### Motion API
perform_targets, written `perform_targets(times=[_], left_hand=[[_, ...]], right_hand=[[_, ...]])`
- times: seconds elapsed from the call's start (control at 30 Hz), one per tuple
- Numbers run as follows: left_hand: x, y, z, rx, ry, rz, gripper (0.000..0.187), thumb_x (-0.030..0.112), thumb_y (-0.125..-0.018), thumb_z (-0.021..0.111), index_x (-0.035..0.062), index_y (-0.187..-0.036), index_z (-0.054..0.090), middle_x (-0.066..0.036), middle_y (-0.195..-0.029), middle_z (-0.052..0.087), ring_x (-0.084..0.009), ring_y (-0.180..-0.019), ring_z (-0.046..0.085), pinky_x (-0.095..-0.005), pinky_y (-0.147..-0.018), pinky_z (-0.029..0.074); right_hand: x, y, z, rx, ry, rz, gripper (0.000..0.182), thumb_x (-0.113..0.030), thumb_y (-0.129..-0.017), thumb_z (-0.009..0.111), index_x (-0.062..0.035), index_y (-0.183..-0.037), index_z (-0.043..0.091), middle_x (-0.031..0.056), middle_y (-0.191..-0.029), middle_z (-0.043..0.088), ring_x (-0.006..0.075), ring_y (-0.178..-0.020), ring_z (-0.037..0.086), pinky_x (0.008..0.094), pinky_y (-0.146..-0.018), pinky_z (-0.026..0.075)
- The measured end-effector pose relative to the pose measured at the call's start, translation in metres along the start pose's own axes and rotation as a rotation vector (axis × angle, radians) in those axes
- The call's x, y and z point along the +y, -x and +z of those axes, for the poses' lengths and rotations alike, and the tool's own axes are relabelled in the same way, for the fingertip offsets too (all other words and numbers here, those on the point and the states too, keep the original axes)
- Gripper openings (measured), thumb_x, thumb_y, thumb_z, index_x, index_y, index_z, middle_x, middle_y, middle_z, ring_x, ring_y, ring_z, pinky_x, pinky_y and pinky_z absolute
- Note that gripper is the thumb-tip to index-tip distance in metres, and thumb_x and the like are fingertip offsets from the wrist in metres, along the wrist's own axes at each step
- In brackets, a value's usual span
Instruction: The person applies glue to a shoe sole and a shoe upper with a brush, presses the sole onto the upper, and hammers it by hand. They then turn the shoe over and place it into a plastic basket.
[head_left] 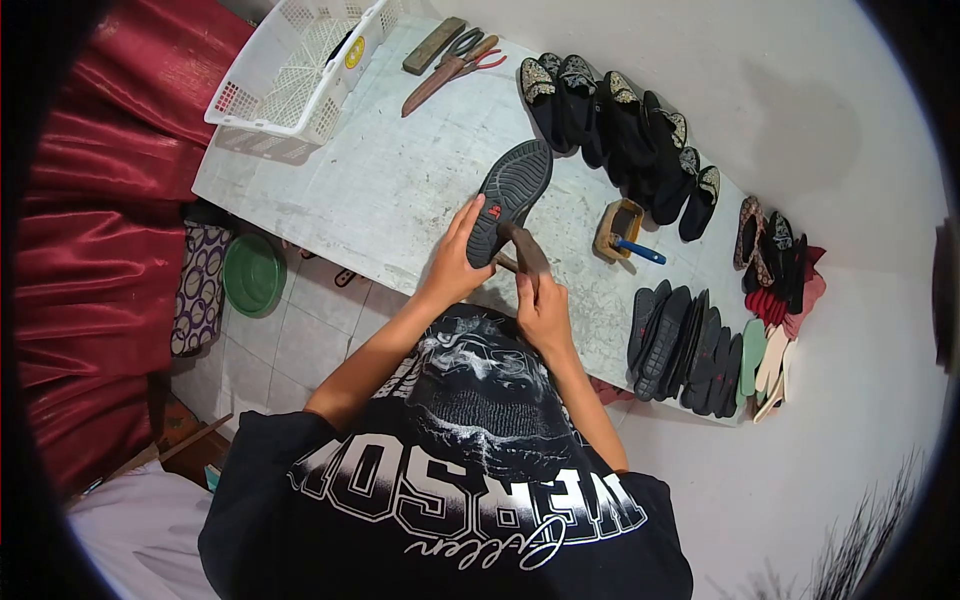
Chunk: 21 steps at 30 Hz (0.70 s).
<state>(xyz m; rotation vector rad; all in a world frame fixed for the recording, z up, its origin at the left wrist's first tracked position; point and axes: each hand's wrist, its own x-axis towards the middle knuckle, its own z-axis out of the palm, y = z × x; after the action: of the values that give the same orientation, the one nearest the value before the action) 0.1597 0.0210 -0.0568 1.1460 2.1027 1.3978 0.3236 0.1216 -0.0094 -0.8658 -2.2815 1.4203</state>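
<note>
A shoe with a dark ridged sole (520, 180) facing up is held over the near edge of the table. My left hand (455, 260) grips its heel end, fingers along the side of the sole. In my right hand (545, 312) is a hammer (530, 255), its dark head close against the heel part of the sole. Whether the head touches the sole cannot be made out. Small red marks show on the sole near my left fingertips. The upper of this shoe is hidden beneath.
On the white table (400, 170) are a white basket (300, 75), knife and pliers (455, 65), a row of black shoes (630, 120), a glue container (615, 230) with a blue-handled brush (640, 250), and stacked soles (680, 340). A green basin (253, 277) is on the floor.
</note>
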Motion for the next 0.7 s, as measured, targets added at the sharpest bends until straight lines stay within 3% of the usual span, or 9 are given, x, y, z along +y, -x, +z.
perform_targets(times=[0.27, 0.37, 0.43, 0.53, 0.63, 0.7], left_hand=[[0.006, 0.01, -0.003, 0.016, -0.002, -0.053, 0.108, 0.002, -0.071, 0.075, 0.0096, -0.165, 0.022, -0.027, -0.153, 0.045, -0.0465, -0.139, 0.047, -0.0451, -0.112, 0.044], [0.002, 0.011, -0.004, 0.009, -0.038, 0.023, 0.11, 0.002, -0.071, 0.075, 0.0109, -0.165, 0.02, -0.027, -0.147, 0.048, -0.0471, -0.132, 0.052, -0.046, -0.108, 0.047], [0.006, 0.015, -0.009, -0.059, -0.06, -0.073, 0.112, 0.002, -0.07, 0.076, 0.0126, -0.166, 0.018, -0.025, -0.134, 0.053, -0.0467, -0.12, 0.057, -0.0479, -0.101, 0.05], [0.003, 0.02, -0.009, -0.056, -0.114, -0.065, 0.114, 0.002, -0.07, 0.076, 0.0142, -0.167, 0.017, -0.022, -0.121, 0.054, -0.0459, -0.109, 0.058, -0.0493, -0.094, 0.051], [0.006, 0.024, -0.014, -0.089, -0.138, -0.075, 0.117, 0.003, -0.07, 0.079, 0.0151, -0.167, 0.015, -0.022, -0.119, 0.054, -0.0465, -0.108, 0.058, -0.0498, -0.092, 0.051], [0.003, 0.024, -0.015, -0.099, -0.119, -0.084, 0.119, 0.003, -0.07, 0.08, 0.0155, -0.167, 0.014, -0.022, -0.121, 0.053, -0.0467, -0.109, 0.058, -0.0499, -0.092, 0.051]], right_hand=[[-0.006, 0.0, 0.002, 0.031, -0.021, 0.007, 0.02, -0.019, -0.101, 0.06, 0.001, -0.1, 0.056, 0.026, -0.07, 0.06, 0.0481, -0.065, 0.062, 0.0475, -0.057, 0.046], [-0.01, 0.001, -0.002, -0.013, 0.026, 0.039, 0.02, -0.019, -0.102, 0.059, 0.0006, -0.099, 0.057, 0.0259, -0.07, 0.061, 0.0482, -0.066, 0.063, 0.0478, -0.057, 0.046], [-0.011, 0.002, 0.001, 0.053, -0.046, 0.0, 0.021, -0.02, -0.102, 0.059, 0.0, -0.098, 0.056, 0.0251, -0.07, 0.061, 0.0482, -0.066, 0.064, 0.0475, -0.057, 0.045], [-0.012, -0.002, -0.003, 0.006, 0.061, 0.017, 0.021, -0.021, -0.102, 0.059, -0.0004, -0.099, 0.056, 0.0248, -0.071, 0.063, 0.0478, -0.067, 0.065, 0.0472, -0.058, 0.047], [-0.015, 0.0, 0.0, 0.059, -0.047, -0.028, 0.024, -0.024, -0.102, 0.06, -0.0004, -0.098, 0.055, 0.0256, -0.071, 0.064, 0.0482, -0.067, 0.065, 0.0482, -0.058, 0.048], [-0.022, -0.005, -0.004, -0.012, 0.046, 0.033, 0.025, -0.025, -0.102, 0.061, 0.0001, -0.098, 0.055, 0.0263, -0.071, 0.064, 0.0489, -0.067, 0.065, 0.0491, -0.058, 0.049]])
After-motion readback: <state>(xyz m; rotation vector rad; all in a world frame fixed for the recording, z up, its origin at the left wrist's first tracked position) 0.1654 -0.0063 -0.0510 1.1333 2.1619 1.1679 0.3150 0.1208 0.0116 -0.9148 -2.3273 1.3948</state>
